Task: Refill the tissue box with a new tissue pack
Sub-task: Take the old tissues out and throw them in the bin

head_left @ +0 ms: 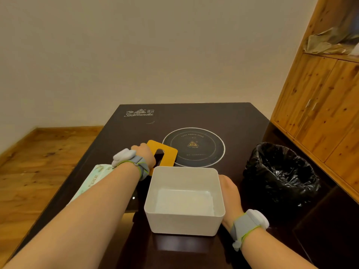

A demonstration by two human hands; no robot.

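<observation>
The white tissue box [183,223] stands open on the dark table, with only a thin white layer on its bottom. My right hand [230,193] grips its right wall. My left hand [144,153] holds the yellow lid [168,155] with the slot in it, just beyond the box's far left corner. The new tissue pack [92,180], pale green and white, lies on the table at the left, partly hidden under my left forearm.
The dark table [223,117] has a round induction hob [194,149] set into it behind the box. A bin with a black bag [279,171] stands to the right. A wooden cabinet [320,105] fills the right side.
</observation>
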